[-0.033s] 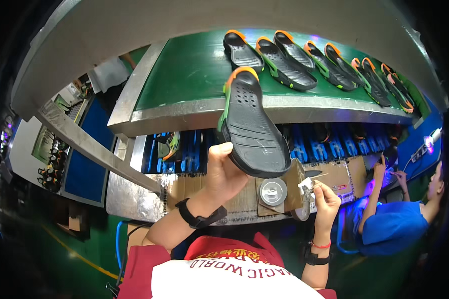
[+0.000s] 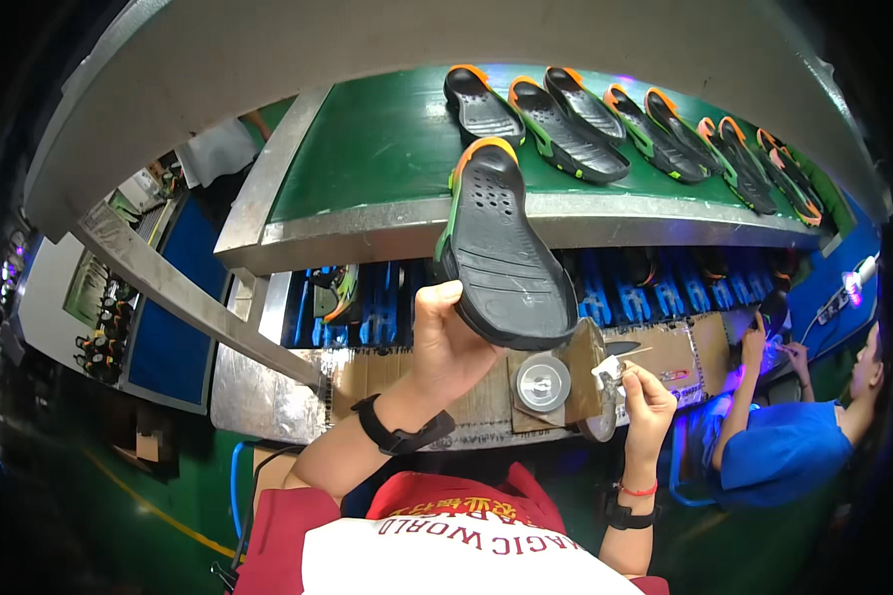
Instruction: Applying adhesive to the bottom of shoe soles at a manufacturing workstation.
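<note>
My left hand point(image 2: 450, 342) is closed on the near end of a black shoe sole point(image 2: 511, 263) with green sides and an orange heel rim. The sole is raised, its ridged inner face toward me and its holes near the heel. At the right, my right hand point(image 2: 647, 395) pinches a small crumpled white and grey rag point(image 2: 610, 373). Between the hands, on the cardboard-covered bench point(image 2: 476, 416), sits a round clear dish point(image 2: 543, 383). Beside it a piece of cardboard point(image 2: 587, 382) stands upright, close to the rag.
Several similar soles point(image 2: 571, 134) lie on the green conveyor belt point(image 2: 367, 149), behind its metal edge point(image 2: 367, 226). Below runs a rack of blue holders point(image 2: 625, 293). A thin stick point(image 2: 637, 350) rests right of the cardboard. A co-worker in a blue shirt point(image 2: 779, 446) is at the right.
The sole in my left hand has shifted very slightly. Otherwise things look the same.
</note>
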